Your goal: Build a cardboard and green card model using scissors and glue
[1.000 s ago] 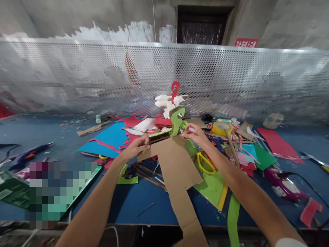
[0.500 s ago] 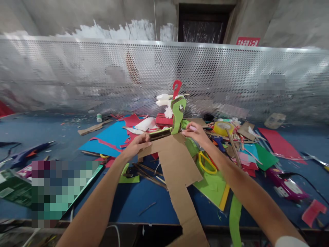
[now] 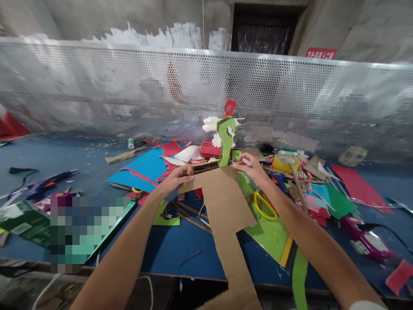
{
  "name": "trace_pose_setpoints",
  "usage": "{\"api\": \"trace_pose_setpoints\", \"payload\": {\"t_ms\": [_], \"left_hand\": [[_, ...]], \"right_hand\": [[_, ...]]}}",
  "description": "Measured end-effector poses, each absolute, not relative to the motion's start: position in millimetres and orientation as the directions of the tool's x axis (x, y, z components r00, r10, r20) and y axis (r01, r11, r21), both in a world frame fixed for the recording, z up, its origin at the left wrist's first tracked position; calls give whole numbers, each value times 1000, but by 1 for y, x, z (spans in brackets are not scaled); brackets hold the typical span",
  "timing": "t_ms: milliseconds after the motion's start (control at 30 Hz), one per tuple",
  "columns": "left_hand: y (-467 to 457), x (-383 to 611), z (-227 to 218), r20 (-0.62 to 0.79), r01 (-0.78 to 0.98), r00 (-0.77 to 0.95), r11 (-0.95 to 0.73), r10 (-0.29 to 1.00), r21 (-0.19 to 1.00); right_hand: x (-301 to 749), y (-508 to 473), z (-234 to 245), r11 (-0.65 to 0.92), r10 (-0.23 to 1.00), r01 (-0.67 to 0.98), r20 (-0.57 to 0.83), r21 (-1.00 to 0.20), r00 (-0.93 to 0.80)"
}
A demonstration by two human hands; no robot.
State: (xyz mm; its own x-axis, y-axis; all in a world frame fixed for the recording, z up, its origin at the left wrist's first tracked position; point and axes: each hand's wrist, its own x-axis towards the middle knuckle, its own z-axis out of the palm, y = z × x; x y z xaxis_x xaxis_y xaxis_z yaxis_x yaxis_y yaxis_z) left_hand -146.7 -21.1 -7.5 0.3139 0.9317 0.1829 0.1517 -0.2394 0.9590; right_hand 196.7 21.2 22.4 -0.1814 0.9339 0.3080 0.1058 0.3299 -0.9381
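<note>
L hand [image 3: 176, 178] pinching cardboard cutout [image 3: 222, 202] edge, R hand [image 3: 251, 167] pinching pink bit [image 3: 247, 162] — green upright [image 3: 225, 142] likely tipping if nudged.

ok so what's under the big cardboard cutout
Under the cardboard cutout, wooden sticks poke out at its left edge, green paper at its right, on the blue table. Its middle hides the rest.
</note>
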Motion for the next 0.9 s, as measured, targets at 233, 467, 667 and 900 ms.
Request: {"api": "trace_pose_setpoints", "payload": {"t_ms": [233,467,667,900], "left_hand": [[-26,-140,0,138,130,246,-173,960,976],[-31,-134,5,132,90,226,-156,965,984],[-31,-135,5,132,108,227,-160,965,981],[-28,-134,2,141,63,232,-160,962,985]], "right_hand": [[199,22,25,413,906,198,377,-889,-194],[199,19,30,443,894,255,404,-859,-193],[197,19,29,454,890,269,418,-850,-180],[193,17,33,399,915,221,373,-890,-152]]}}
